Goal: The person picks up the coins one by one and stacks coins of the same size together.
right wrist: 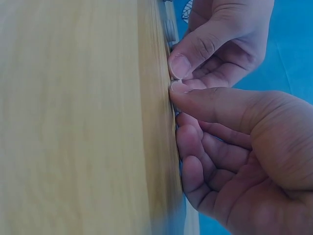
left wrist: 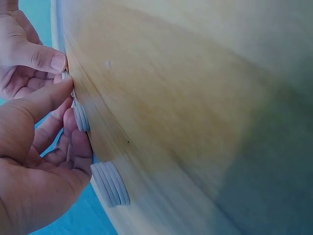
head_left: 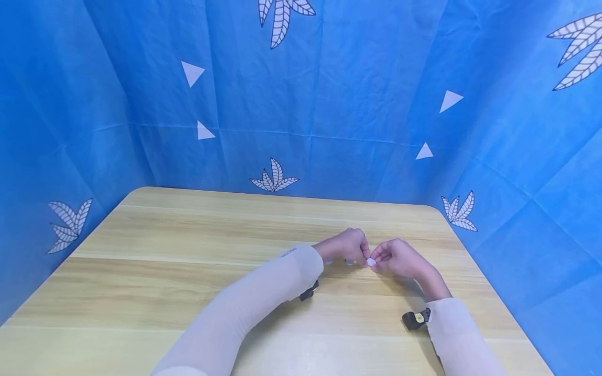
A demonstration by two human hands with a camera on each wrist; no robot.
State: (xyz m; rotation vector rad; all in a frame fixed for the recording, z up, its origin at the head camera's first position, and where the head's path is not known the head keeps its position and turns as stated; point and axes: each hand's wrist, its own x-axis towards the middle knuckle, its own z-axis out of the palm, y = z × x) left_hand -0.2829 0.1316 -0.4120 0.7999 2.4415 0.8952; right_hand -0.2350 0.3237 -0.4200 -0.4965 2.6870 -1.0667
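Both hands meet at a small white disc (head_left: 371, 261) low over the wooden table. My left hand (head_left: 350, 244) reaches in from the left and pinches the disc's near side. From the right, my right hand (head_left: 398, 258) holds its other edge between thumb and finger. In the left wrist view the disc (left wrist: 65, 75) lies between the two thumbs, mostly covered by fingertips. Beside the left hand's curled fingers stands a short stack of similar discs (left wrist: 82, 117). A taller stack (left wrist: 111, 183) stands nearer that wrist. In the head view, the left hand partly hides both.
The light wooden table (head_left: 164, 282) has rounded far corners. Blue cloth (head_left: 263, 104) with white leaf and triangle prints hangs behind it and at both sides. A black wrist camera (head_left: 414, 319) sits by the right sleeve, another (head_left: 309, 291) under the left sleeve.
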